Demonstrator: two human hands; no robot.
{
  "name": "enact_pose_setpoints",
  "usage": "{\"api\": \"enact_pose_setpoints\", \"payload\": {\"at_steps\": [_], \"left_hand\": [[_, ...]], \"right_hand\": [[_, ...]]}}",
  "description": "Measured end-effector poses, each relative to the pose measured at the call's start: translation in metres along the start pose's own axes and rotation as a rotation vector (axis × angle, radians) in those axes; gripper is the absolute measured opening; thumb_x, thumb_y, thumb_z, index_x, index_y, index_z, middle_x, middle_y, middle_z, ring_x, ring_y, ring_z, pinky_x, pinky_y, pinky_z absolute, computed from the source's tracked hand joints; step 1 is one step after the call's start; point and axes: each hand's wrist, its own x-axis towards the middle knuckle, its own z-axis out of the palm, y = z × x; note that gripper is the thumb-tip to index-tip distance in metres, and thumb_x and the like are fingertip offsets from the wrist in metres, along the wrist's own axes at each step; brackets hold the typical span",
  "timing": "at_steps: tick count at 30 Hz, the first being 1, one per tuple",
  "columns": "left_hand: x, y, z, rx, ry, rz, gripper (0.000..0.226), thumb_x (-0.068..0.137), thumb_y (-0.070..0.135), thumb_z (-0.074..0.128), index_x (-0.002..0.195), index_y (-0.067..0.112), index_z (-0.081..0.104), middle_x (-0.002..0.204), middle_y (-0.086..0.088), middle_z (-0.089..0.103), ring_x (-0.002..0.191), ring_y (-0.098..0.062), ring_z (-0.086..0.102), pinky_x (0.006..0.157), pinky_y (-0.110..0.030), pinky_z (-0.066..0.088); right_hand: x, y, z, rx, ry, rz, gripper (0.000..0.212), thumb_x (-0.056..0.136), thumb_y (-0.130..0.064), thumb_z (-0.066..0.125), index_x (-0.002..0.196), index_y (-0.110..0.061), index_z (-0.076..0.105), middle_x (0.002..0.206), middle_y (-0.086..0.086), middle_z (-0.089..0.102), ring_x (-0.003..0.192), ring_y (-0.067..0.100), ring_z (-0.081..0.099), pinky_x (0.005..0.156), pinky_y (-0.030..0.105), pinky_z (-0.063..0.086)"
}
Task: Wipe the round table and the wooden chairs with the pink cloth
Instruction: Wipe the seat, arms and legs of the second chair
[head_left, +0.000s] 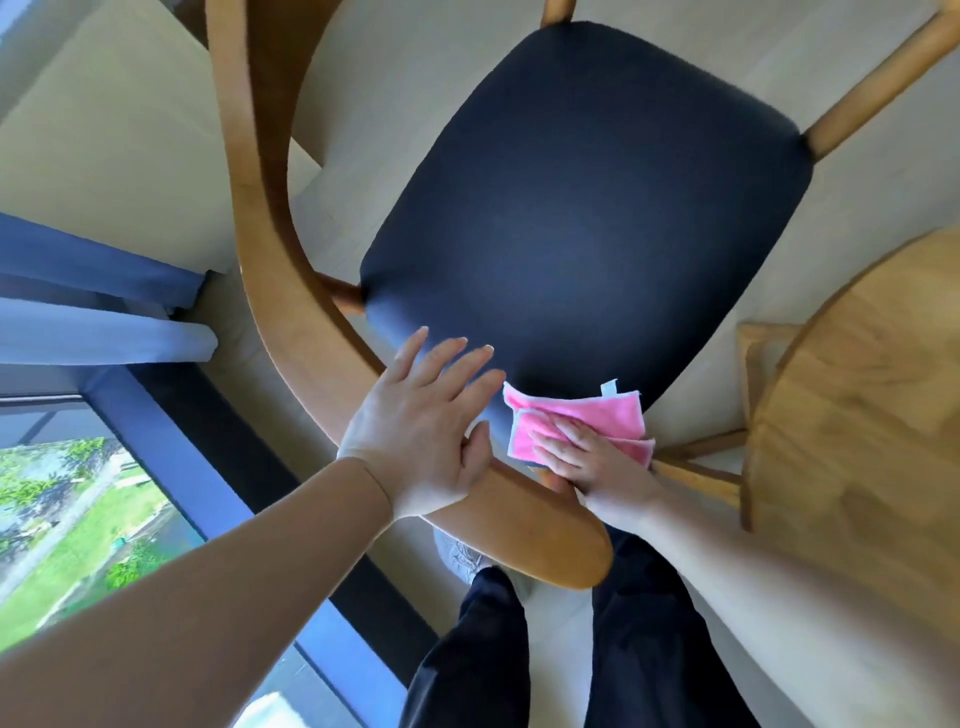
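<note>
Cloth (582, 418) flat, crosswise on seat (582, 218)

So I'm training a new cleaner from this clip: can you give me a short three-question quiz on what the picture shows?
1. True or false: the pink cloth lies on the chair's dark seat.
2. Which hand presses the cloth? A) left hand B) right hand
3. Fill in: the left hand rests on the chair's curved wooden ____.

Key: 1 true; 2 B, its straight fingers lie flat on the cloth near the seat's front edge; 3 backrest, with the fingers spread towards the seat.
</note>
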Motion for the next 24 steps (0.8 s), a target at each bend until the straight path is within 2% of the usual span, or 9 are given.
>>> {"api": "enact_pose_setpoints", "payload": {"at_steps": [2,5,7,10,12,16,19,21,24], "left_hand": [[0.002,0.0,0.0,0.019,-0.021,0.009,0.055,0.087,0.039,0.032,0.131,0.017,0.057,0.139,-0.005,0.052,0.132,-0.03,0.044,0.116,-0.05,0.022],[0.003,-0.001,0.0,0.014,-0.016,0.025,0.055,0.086,0.038,0.033,0.129,0.015,0.059,0.137,-0.006,0.054,0.129,-0.03,0.046,0.114,-0.051,0.026],[0.004,-0.001,-0.001,0.005,-0.016,0.03,0.056,0.085,0.038,0.033,0.127,0.014,0.061,0.135,-0.007,0.056,0.127,-0.031,0.048,0.111,-0.053,0.029],[0.005,-0.001,-0.001,0.012,-0.046,0.03,0.058,0.085,0.04,0.03,0.129,0.016,0.059,0.137,-0.006,0.055,0.13,-0.03,0.046,0.112,-0.052,0.028],[0.007,-0.003,-0.001,0.03,-0.075,0.043,0.06,0.085,0.042,0.028,0.131,0.017,0.057,0.139,-0.005,0.053,0.132,-0.028,0.043,0.113,-0.051,0.025],[0.012,-0.006,-0.002,0.049,-0.126,0.074,0.062,0.084,0.045,0.025,0.131,0.02,0.056,0.139,-0.003,0.052,0.132,-0.027,0.043,0.113,-0.049,0.026],[0.01,-0.005,-0.002,0.007,-0.15,0.069,0.061,0.084,0.046,0.027,0.13,0.02,0.057,0.138,-0.002,0.054,0.13,-0.025,0.046,0.112,-0.048,0.03],[0.013,-0.005,-0.002,-0.011,-0.125,0.097,0.06,0.085,0.045,0.028,0.129,0.019,0.058,0.136,-0.002,0.056,0.128,-0.025,0.049,0.111,-0.048,0.032],[0.04,-0.009,-0.004,-0.111,-0.033,0.146,0.055,0.087,0.039,0.033,0.124,0.011,0.061,0.131,-0.007,0.059,0.12,-0.026,0.056,0.107,-0.048,0.037]], "right_hand": [[-0.004,0.001,-0.001,0.043,0.041,0.014,0.074,0.091,0.006,0.041,0.152,-0.017,0.006,0.16,0.001,-0.006,0.147,0.025,-0.008,0.119,0.04,0.012],[-0.004,0.005,-0.009,0.101,0.159,0.017,0.072,0.083,0.014,0.058,0.146,-0.015,0.036,0.156,0.003,0.025,0.144,0.03,0.02,0.111,0.047,0.031],[-0.004,0.008,-0.014,0.064,0.208,0.027,0.077,0.071,0.02,0.066,0.139,-0.012,0.048,0.149,0.006,0.039,0.138,0.034,0.034,0.105,0.05,0.04],[-0.006,0.016,-0.021,-0.013,0.231,0.086,0.071,0.066,0.02,0.063,0.131,-0.008,0.056,0.141,0.01,0.049,0.129,0.041,0.044,0.098,0.055,0.044],[-0.006,0.027,-0.029,-0.037,0.28,0.187,0.058,0.073,0.015,0.048,0.127,-0.004,0.059,0.137,0.014,0.053,0.124,0.045,0.048,0.095,0.058,0.045],[-0.001,0.051,-0.048,-0.02,0.329,0.343,0.071,0.06,0.027,0.061,0.127,0.001,0.058,0.138,0.02,0.05,0.125,0.048,0.045,0.1,0.062,0.037],[-0.001,0.07,-0.058,0.008,0.374,0.466,0.071,0.063,0.03,0.055,0.127,0.002,0.057,0.139,0.021,0.048,0.127,0.048,0.042,0.099,0.063,0.039],[0.004,0.09,-0.068,0.025,0.411,0.571,0.071,0.063,0.031,0.053,0.127,0.002,0.057,0.14,0.021,0.048,0.128,0.049,0.04,0.099,0.063,0.039],[0.013,0.124,-0.078,0.0,0.462,0.593,0.069,0.06,0.033,0.055,0.123,0.004,0.06,0.136,0.022,0.051,0.123,0.051,0.046,0.1,0.062,0.037]]}}
